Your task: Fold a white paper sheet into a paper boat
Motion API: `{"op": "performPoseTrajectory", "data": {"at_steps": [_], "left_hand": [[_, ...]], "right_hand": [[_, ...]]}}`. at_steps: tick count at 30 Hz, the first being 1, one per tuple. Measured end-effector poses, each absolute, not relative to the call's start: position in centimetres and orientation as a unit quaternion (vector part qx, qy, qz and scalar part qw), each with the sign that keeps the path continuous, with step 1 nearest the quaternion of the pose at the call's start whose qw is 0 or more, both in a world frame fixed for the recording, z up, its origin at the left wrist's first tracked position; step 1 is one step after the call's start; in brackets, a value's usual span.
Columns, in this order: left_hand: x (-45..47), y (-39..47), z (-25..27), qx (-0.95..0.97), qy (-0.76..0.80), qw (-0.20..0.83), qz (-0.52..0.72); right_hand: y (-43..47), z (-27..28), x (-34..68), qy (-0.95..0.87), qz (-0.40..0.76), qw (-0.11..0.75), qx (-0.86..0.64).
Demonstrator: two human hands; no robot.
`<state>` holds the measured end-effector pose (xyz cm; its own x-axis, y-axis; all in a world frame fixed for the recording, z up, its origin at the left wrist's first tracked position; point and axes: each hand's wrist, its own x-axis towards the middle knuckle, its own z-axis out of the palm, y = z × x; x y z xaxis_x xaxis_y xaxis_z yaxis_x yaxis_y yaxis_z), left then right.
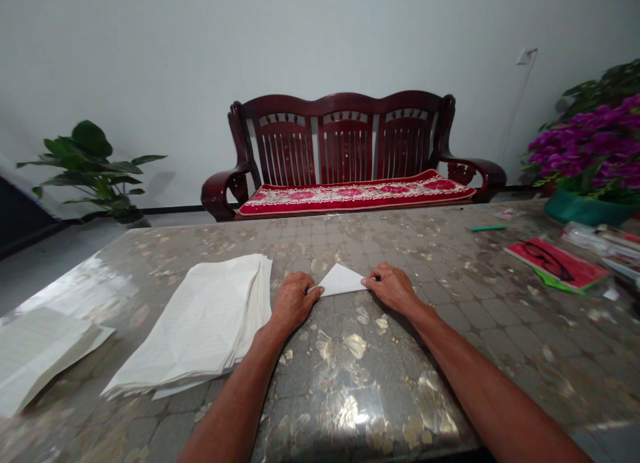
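A small white sheet of paper folded into a triangle (342, 280) lies on the patterned tabletop, its point facing away from me. My left hand (295, 298) pinches its left corner between thumb and fingers. At the opposite corner, my right hand (393, 286) grips the paper the same way, thumb against the near edge. Just left of my left forearm lies a thick stack of white paper (200, 316) with uneven edges.
More loose paper (37, 350) lies at the far left. On the right are a green pen (489, 228), glasses (547, 260) on a red booklet (583, 266), and purple flowers in a green pot (590, 208). Behind the table (425, 233) stands a wooden bench (345, 140).
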<state>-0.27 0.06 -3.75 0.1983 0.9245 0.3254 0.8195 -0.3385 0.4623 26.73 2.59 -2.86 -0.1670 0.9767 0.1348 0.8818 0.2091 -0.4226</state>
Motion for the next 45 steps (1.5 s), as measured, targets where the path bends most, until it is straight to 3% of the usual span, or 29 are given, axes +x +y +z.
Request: {"op": "performPoseTrajectory", "data": {"at_steps": [45], "left_hand": [[-0.34, 0.30, -4.14, 0.763, 0.586, 0.073, 0.263]], "right_hand": [[2.45, -3.22, 26.59, -0.767, 0.095, 0.186, -0.607]]}}
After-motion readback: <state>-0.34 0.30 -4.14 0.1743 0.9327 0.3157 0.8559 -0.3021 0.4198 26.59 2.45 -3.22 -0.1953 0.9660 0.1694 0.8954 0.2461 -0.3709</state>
